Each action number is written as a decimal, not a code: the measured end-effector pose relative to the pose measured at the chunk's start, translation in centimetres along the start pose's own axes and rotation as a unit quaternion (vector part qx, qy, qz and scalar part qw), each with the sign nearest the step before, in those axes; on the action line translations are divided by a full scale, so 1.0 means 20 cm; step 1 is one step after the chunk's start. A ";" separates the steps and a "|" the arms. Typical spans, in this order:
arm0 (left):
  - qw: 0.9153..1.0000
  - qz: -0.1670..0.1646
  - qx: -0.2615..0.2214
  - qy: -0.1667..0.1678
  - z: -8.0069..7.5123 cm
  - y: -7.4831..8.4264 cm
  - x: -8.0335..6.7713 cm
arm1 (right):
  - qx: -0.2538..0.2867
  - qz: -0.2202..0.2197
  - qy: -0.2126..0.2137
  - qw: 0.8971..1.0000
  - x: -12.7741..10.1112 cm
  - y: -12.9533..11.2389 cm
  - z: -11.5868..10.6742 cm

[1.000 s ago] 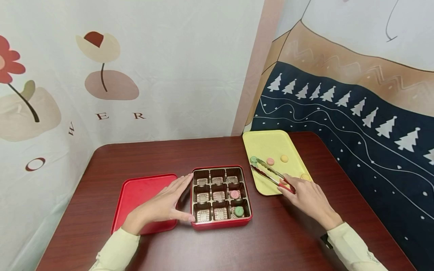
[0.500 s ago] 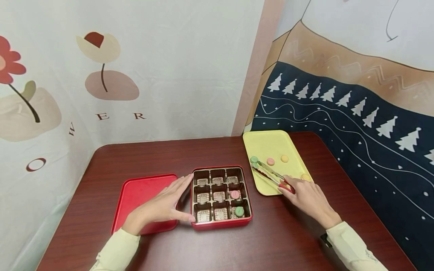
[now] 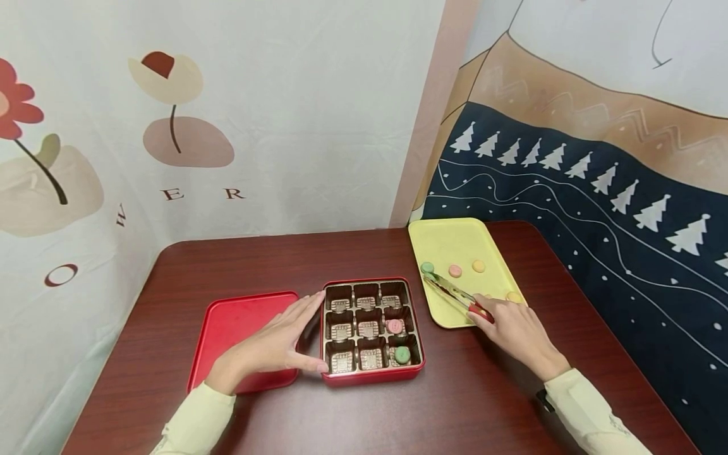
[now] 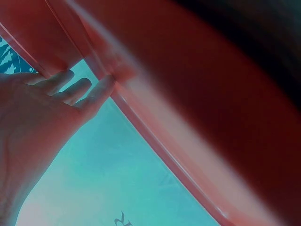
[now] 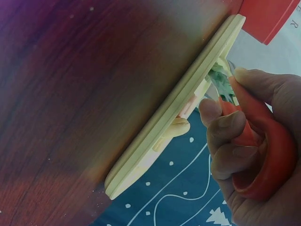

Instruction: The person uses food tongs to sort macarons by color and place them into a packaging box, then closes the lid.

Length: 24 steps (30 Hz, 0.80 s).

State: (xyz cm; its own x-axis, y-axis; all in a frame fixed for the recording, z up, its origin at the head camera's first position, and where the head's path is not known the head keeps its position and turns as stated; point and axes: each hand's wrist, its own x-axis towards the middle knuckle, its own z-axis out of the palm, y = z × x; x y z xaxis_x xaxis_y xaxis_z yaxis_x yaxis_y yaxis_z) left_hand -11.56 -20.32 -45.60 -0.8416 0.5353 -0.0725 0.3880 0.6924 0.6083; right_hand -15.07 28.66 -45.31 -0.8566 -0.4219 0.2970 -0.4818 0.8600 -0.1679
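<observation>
A red tin (image 3: 372, 377) with a brown nine-cell insert sits mid-table; a pink sweet (image 3: 394, 325) and a green sweet (image 3: 402, 354) lie in its right column. My left hand (image 3: 273, 344) rests flat against the tin's left side, fingers straight (image 4: 70, 92). My right hand (image 3: 512, 328) grips red-handled metal tongs (image 3: 452, 292), whose handle (image 5: 256, 155) shows in the right wrist view. The tong tips close around a green sweet (image 3: 428, 268) on the yellow tray (image 3: 455, 243). Pink (image 3: 454, 271) and yellow (image 3: 479, 266) sweets lie on the tray too.
The red lid (image 3: 241, 328) lies flat left of the tin, partly under my left hand. Another yellow sweet (image 3: 514, 297) sits by the tray's right rim. Printed cloth walls stand close behind and to the right of the dark wooden table (image 3: 273, 259).
The tongs' arms have closed together around the green sweet on the tray. My right hand shifted slightly. The left hand has stayed put.
</observation>
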 end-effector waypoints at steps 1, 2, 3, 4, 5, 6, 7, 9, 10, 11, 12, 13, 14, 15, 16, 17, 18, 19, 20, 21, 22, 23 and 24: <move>1.000 0.000 0.000 0.000 0.00 0.00 0.00 | 0.000 0.001 0.000 1.000 0.00 0.00 0.00; 1.000 0.000 0.000 -0.001 0.00 0.00 0.00 | -0.001 0.001 0.001 1.000 0.00 0.00 0.00; 1.000 0.000 0.000 -0.001 0.00 0.00 0.00 | -0.001 0.002 0.002 1.000 0.00 0.00 0.00; 1.000 0.000 -0.001 -0.001 0.00 0.00 0.00 | 0.000 0.003 0.003 1.000 0.00 0.00 0.00; 1.000 0.000 -0.001 -0.002 0.00 0.00 0.00 | 0.000 0.004 0.002 1.000 0.00 0.00 -0.01; 1.000 -0.001 -0.001 -0.001 0.00 0.00 0.00 | 0.000 0.004 0.001 1.000 0.00 0.00 -0.01; 1.000 -0.001 -0.001 -0.002 0.00 0.00 0.00 | -0.001 0.005 0.000 1.000 0.00 0.00 -0.01; 1.000 -0.001 -0.002 -0.001 0.00 0.01 0.00 | -0.001 0.006 -0.001 1.000 -0.01 0.01 -0.01; 1.000 -0.001 -0.002 -0.001 0.00 0.01 0.00 | 0.000 0.006 -0.002 1.000 -0.01 0.01 -0.01; 1.000 -0.001 -0.003 -0.001 0.00 0.01 0.00 | -0.001 0.006 -0.001 1.000 -0.01 0.01 -0.01; 1.000 -0.001 -0.003 0.000 0.00 0.01 0.00 | 0.000 0.006 -0.001 1.000 -0.01 0.01 -0.01; 1.000 0.000 -0.002 0.000 -0.01 0.01 0.00 | 0.000 0.007 0.000 1.000 -0.01 0.01 -0.01; 1.000 0.001 -0.001 0.000 -0.01 0.01 0.00 | 0.000 0.007 0.000 1.000 -0.02 0.01 -0.01; 1.000 0.002 0.000 0.000 -0.01 0.01 0.00 | 0.001 0.007 0.001 1.000 -0.02 0.01 -0.01; 1.000 0.002 0.001 0.000 0.00 0.01 0.00 | 0.002 0.007 0.002 1.000 -0.02 0.01 -0.01; 1.000 0.003 0.003 0.000 0.00 0.01 0.00 | 0.002 0.007 0.003 1.000 -0.02 0.02 -0.01; 1.000 0.003 0.004 0.000 0.00 0.01 0.00 | 0.003 0.007 0.004 1.000 -0.02 0.02 -0.01; 1.000 0.002 0.004 0.000 0.00 0.01 0.00 | 0.003 0.006 0.005 1.000 -0.02 0.02 -0.01; 1.000 0.001 0.004 -0.001 0.00 0.01 0.00 | 0.004 0.005 0.006 1.000 -0.03 0.01 -0.01; 1.000 0.000 0.004 -0.001 0.00 0.01 0.00 | 0.005 0.004 0.008 1.000 -0.03 0.01 -0.01; 1.000 -0.001 0.003 -0.001 0.00 0.01 0.00 | 0.007 0.003 0.009 1.000 -0.03 0.01 -0.02; 1.000 -0.001 0.002 -0.001 0.00 0.01 0.00 | 0.008 0.002 0.011 1.000 -0.03 0.01 -0.02; 1.000 -0.002 0.000 -0.001 -0.01 0.01 -0.01 | 0.009 0.000 0.013 1.000 -0.03 0.01 -0.02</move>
State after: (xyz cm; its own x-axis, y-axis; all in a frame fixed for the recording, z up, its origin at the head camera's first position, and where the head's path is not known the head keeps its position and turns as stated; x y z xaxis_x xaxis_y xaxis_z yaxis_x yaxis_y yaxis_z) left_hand -11.43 -20.29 -45.38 -0.8425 0.5331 -0.0771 0.3841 0.6950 0.6079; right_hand -14.60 29.11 -45.02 -0.8515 -0.4142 0.3215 -0.4856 0.8544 -0.1852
